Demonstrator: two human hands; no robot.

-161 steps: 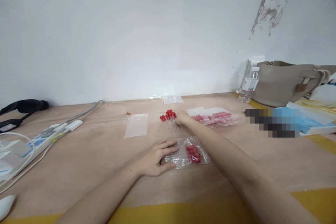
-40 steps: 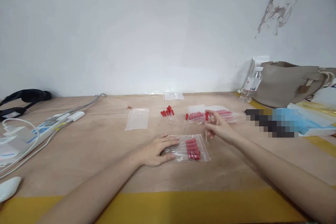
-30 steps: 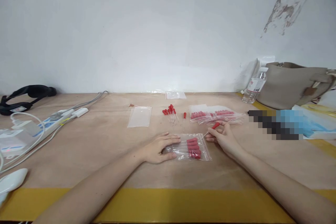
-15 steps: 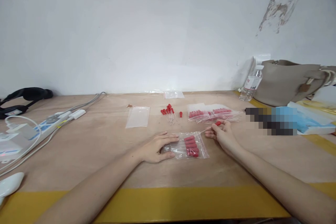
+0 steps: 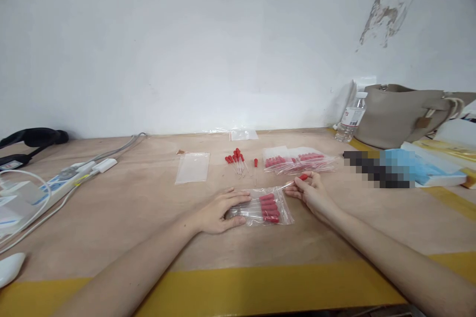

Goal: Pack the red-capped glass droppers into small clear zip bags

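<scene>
The left hand lies spread over the left end of the zip-lock bag, probably to steady it, while just right of the bag the right hand pinches a red-bulbed dropper, seemingly to angle its stem bagward.

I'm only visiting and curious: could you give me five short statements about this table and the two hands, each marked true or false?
1. The plastic bottle is left of the handbag in the picture. True.
2. The left hand rests on a clear zip bag with red-bulbed droppers inside. True.
3. The right hand is holding the plastic bottle. False: the right hand pinches a single dropper.
4. Every dropper is in a bag. False: a loose cluster of droppers lies on the table.
5. The power strip is on the picture's right side. False: the power strip is on the left.
</scene>
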